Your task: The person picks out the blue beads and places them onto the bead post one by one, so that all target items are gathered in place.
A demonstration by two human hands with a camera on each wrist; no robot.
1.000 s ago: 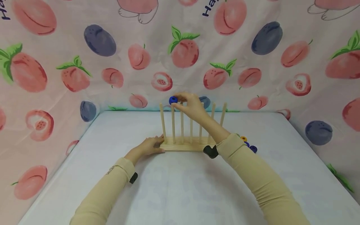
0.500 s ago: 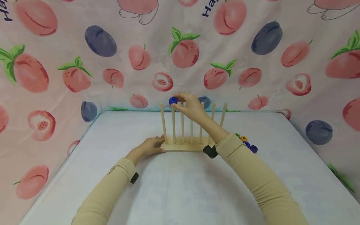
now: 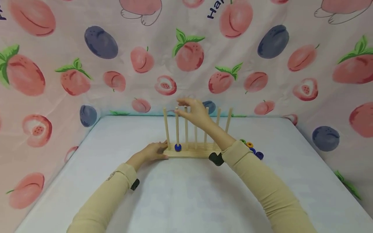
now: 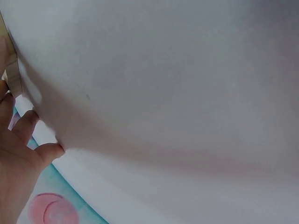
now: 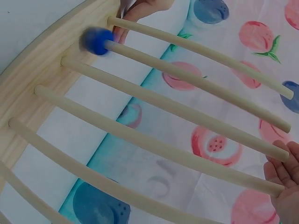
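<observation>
A wooden peg stand [image 3: 190,154] with a row of upright pegs sits toward the back of the table. At the foot of its second peg from the left is a blue bead [image 3: 178,148], blurred in the right wrist view. My right hand [image 3: 198,114] is near the top of that peg, fingers extended, with nothing in it. The left hand [image 3: 152,152] holds the stand's left end, thumb at the front and fingers toward the back. In the left wrist view, only a corner of the stand shows beside the left fingers [image 4: 25,126].
To the right of the stand, partly behind the right forearm, lie loose beads: a green bead [image 3: 242,141], an orange bead [image 3: 249,144] and blue beads [image 3: 259,155]. A fruit-print cloth [image 3: 128,58] hangs behind the white table [image 3: 175,194].
The blue bead has left the right fingers and dropped down the second peg to the base. The right hand stays near the peg top, its fingers now apart. The left hand keeps its place.
</observation>
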